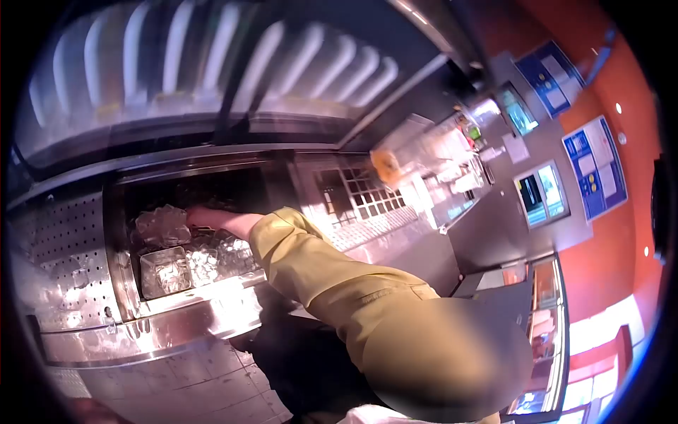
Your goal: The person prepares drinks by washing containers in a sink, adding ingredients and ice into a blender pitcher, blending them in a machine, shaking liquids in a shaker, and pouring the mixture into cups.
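My right hand (205,218), at the end of a tan sleeve (325,272), reaches into a metal bin (127,286) of ice. Its fingers close on the edge of a clear container (162,225), which is tilted over the bin. Just below that, a clear square container (166,272) rests among the ice (205,263). A dark, blurred part of my left hand (95,410) shows at the bottom left edge; its fingers cannot be made out.
Perforated metal drainboard (67,261) lies left of the bin; a black grid rack (371,194) lies to its right. Cluttered items (445,152) stand farther right. A glass-fronted case (212,63) spans the top. Tiled floor (191,374) shows below.
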Demonstrator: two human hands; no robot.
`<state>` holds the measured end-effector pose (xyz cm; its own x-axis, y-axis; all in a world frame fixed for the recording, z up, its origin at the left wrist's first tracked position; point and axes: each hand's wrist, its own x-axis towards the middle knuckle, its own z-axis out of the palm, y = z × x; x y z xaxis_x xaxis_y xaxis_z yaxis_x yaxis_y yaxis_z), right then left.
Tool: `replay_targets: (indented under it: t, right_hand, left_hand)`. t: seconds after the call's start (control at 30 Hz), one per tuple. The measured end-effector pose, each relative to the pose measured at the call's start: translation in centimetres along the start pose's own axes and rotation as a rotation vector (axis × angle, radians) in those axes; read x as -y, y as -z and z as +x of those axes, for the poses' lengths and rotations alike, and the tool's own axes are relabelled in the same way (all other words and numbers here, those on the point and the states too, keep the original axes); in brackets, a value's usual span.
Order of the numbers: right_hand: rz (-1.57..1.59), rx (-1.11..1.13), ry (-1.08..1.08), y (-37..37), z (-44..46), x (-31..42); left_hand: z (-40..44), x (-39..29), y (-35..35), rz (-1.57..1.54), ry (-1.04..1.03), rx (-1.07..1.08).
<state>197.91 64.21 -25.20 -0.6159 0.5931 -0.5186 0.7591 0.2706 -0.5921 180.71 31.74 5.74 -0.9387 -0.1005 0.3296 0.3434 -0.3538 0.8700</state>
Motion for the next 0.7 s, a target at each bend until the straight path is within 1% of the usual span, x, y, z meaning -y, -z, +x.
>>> replay_targets:
  t: [0.03,0.07,0.1,0.13,0.17,0.2,0.23,0.27,0.3,0.33,0.37,0.4,0.47,0.5,0.57,0.6,0.63,0.67,0.7]
  right_hand:
    - [0.103,-0.007,0.013,1.6,-2.0,-0.7]
    - [0.263,0.010,0.028,3.0,-3.6,-1.1]
    - [0.413,0.023,0.053,4.7,-6.0,-1.4]
    - [0.658,0.070,0.009,5.9,-8.6,-1.2]
    - [0.700,0.072,0.066,9.2,-14.8,1.1]
    - [0.847,0.068,0.062,9.9,-16.7,0.4]
    - [0.831,0.053,0.051,11.0,-18.6,-0.9]
    - [0.732,0.090,0.047,12.4,-20.2,-1.9]
    - [0.700,0.073,0.015,13.5,-21.6,-3.5]
    - [0.687,0.062,0.045,14.9,-23.7,-5.1]
    - [0.673,0.049,0.079,16.7,-26.5,-6.4]
    - [0.663,-0.028,0.054,18.7,-29.5,-7.0]
    - [0.636,-0.188,0.002,23.1,-36.8,-7.4]
    - [0.631,-0.261,-0.030,24.5,-40.5,-7.8]
    - [0.616,-0.366,-0.109,26.6,-46.5,-10.3]
    - [0.542,-0.373,-0.115,28.1,-48.1,-13.1]
    - [0.466,-0.378,-0.122,29.9,-49.7,-16.0]
    - [0.315,-0.383,-0.124,31.5,-52.3,-17.6]
    - [0.157,-0.396,-0.119,33.6,-54.9,-18.9]
  left_hand:
    - [1.0,2.6,3.7,0.428,-0.297,0.251]
    - [2.0,5.1,7.3,0.762,-0.689,0.391]
    - [-1.1,2.1,3.1,0.210,-0.318,0.298]
    - [-2.6,1.0,2.3,0.511,-0.475,0.422]
    - [-5.3,0.0,0.3,0.266,-0.146,0.320]
    - [-7.1,-0.7,-0.9,0.166,-0.055,0.377]
    - [-8.6,-0.5,-2.0,0.130,-0.017,0.447]
    - [-10.2,-0.5,-3.2,0.095,0.034,0.595]
    - [-12.5,-1.6,-5.1,0.048,0.008,0.682]
    - [-14.8,-2.5,-7.2,0.013,0.106,0.736]
    - [-16.5,-1.9,-8.9,-0.031,0.111,0.881]
    - [-18.6,-2.2,-11.0,-0.018,0.187,0.964]
    - [-23.9,-3.8,-15.2,-0.093,0.316,1.124]
    - [-26.5,-4.9,-17.0,-0.047,0.293,1.252]
    - [-32.0,-6.4,-20.6,-0.101,0.354,1.430]
    - [-34.9,-6.7,-22.5,-0.049,0.396,1.507]
    - [-37.9,-6.7,-24.5,-0.012,0.391,1.589]
    - [-40.9,-7.1,-26.3,0.027,0.384,1.595]
    - [-44.5,-5.6,-28.4,0.129,0.391,1.586]
